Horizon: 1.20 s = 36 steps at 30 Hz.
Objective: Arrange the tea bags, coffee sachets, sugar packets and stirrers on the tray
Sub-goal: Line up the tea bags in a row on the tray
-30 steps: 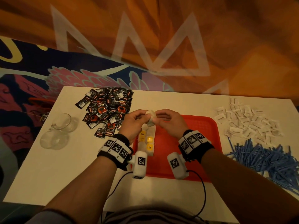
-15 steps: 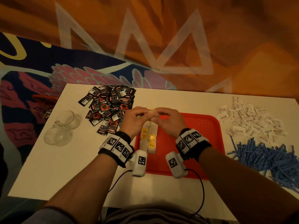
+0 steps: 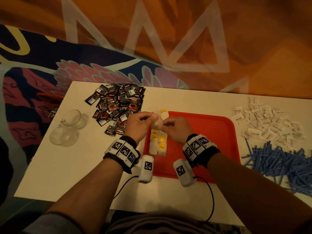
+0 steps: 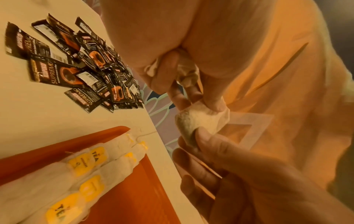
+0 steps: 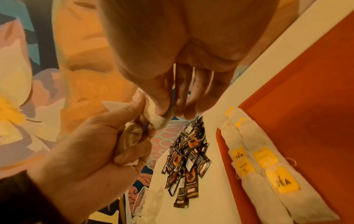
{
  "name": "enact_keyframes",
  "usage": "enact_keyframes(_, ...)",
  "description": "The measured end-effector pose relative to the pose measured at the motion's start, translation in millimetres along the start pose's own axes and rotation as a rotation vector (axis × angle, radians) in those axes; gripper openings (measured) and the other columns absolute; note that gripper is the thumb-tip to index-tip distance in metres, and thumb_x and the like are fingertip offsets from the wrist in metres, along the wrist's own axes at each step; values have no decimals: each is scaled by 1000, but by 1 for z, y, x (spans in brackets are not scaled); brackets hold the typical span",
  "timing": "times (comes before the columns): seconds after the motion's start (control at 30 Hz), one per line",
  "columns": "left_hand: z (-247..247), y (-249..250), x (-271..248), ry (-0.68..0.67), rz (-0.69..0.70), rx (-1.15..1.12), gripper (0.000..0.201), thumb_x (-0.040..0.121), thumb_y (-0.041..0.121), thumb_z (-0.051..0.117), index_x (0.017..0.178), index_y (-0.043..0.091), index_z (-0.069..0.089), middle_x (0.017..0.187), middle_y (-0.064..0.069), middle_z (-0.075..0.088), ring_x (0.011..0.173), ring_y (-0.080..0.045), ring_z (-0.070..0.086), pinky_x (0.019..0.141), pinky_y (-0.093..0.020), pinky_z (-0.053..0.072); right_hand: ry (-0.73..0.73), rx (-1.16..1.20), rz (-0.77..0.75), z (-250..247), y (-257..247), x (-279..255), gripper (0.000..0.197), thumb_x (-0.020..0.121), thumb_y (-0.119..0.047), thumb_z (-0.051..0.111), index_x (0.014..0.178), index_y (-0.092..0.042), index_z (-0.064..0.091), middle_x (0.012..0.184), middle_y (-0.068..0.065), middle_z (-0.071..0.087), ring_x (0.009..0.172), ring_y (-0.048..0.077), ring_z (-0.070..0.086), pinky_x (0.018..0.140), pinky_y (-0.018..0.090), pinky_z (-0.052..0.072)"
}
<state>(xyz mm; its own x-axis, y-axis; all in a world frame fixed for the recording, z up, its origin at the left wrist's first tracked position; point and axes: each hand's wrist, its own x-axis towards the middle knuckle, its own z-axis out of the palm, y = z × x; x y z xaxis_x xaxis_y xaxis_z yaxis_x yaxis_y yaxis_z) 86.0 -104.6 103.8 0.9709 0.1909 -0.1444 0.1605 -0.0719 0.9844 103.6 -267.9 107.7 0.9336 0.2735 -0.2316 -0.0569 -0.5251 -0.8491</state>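
Fingers [image 4: 214, 103] of the left hand [image 3: 141, 123] and right hand [image 3: 173, 129] pinch one white paper tea bag [image 3: 157, 123] between them, above the red plastic tray's [image 3: 211, 141] left edge, over two rows of yellow-tagged tea bags [image 3: 157, 143] on the white worktop [image 3: 67, 166].

Paper, foil and plastic on a matt table

The tea bags [image 3: 157, 146] looked like soft fibrous paper, the coffee sachets [image 3: 118, 105] glossy foil, the tray [image 3: 211, 132] textured red plastic, the table [image 3: 67, 166] smooth and matt.
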Motion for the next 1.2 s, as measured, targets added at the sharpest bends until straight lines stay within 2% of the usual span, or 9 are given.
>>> enact_keyframes(0.2,-13,-28,-3,-35,-175,98,4,89,13,73,86,14,74,67,9,64,60,1,58,56,-13,44,-45,23,216,24,15,-5,14,80,-32,78,81,-19,72,81,-3,68,74,13,63,68,27,51)
enact_keyframes(0.3,-26,-41,-4,-17,-339,146,6,93,18,68,90,15,72,72,6,62,60,-6,53,44,-13,37,-110,-15,346,43,36,-7,17,82,-32,76,89,-16,73,83,-2,66,78,15,62,65,23,50)
enact_keyframes(0.4,-41,-55,-6,13,-456,118,11,96,23,65,93,13,69,79,1,62,64,-12,52,45,-20,34,-176,-138,414,65,57,-7,23,86,-31,72,101,-15,76,91,-4,65,91,17,62,72,24,47)
enact_keyframes(0.57,-60,-73,-15,27,-539,104,18,95,23,65,102,7,69,82,-2,63,65,-13,52,47,-23,33,-226,-181,525,95,72,-13,18,88,-25,70,94,-9,74,91,0,66,93,21,61,79,30,50)
enact_keyframes(0.67,-68,-81,-19,28,-572,113,19,95,24,65,103,7,70,82,-2,63,65,-13,52,48,-23,33,-245,-248,539,103,76,-16,19,95,-17,59,80,-17,70,81,-4,61,90,20,57,66,18,44)
enact_keyframes(0.73,-71,-84,-21,27,-584,112,20,95,24,65,103,7,70,82,-2,63,64,-13,52,49,-24,33,-223,-289,537,107,76,-17,19,96,-15,55,90,-11,73,90,2,64,87,19,58,59,13,41)
enact_keyframes(0.87,-74,-85,-24,26,-601,94,18,95,22,64,102,7,71,81,-2,62,60,-11,51,49,-23,32,-118,-311,569,116,75,-19,13,93,-16,59,91,-11,71,98,5,69,80,17,61,63,20,46)
enact_keyframes(1.0,-73,-85,-26,20,-612,71,17,96,21,62,104,8,71,82,-2,62,59,-10,51,48,-22,34,-57,-262,630,120,77,-19,17,84,-27,73,82,-16,61,84,1,62,61,10,52,49,19,40)
enact_keyframes(1.2,-69,-84,-27,18,-611,42,15,97,20,61,101,9,71,81,-2,61,57,-9,51,47,-20,33,-92,-267,623,112,71,-25,17,89,-32,64,87,-16,58,87,1,59,79,20,58,69,30,51)
